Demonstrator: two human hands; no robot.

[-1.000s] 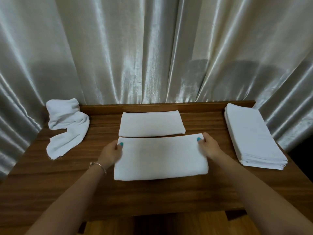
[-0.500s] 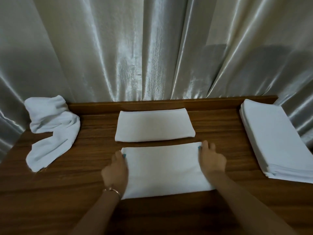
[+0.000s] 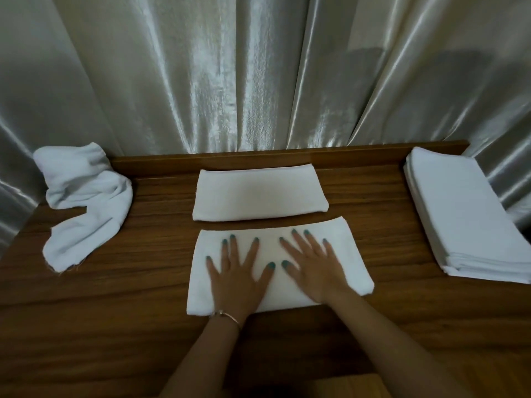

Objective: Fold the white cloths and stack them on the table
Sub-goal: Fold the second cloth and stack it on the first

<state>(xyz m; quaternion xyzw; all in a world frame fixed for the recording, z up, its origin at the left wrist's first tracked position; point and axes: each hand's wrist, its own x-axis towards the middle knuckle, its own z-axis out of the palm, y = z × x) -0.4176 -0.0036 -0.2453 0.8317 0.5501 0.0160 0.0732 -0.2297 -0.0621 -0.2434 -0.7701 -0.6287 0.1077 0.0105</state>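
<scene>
A folded white cloth (image 3: pixel 350 248) lies flat at the middle of the wooden table (image 3: pixel 129 326). My left hand (image 3: pixel 238 271) and my right hand (image 3: pixel 313 265) rest palm down on it, side by side, fingers spread, gripping nothing. Just behind it lies a second folded white cloth (image 3: pixel 258 195). A rumpled, unfolded white cloth (image 3: pixel 86 202) is heaped at the table's left rear corner. At the right edge stands a neat stack of folded white cloths (image 3: pixel 462 214).
Shiny grey curtains (image 3: pixel 244 76) hang close behind and beside the table. A raised wooden lip (image 3: pixel 359 152) runs along the table's back edge. Bare wood shows between the middle cloths and the side piles, and along the front.
Both hands have let go of the cloth's far corners and moved inward onto its top, now lying flat with fingers spread. The view has shifted closer to the table.
</scene>
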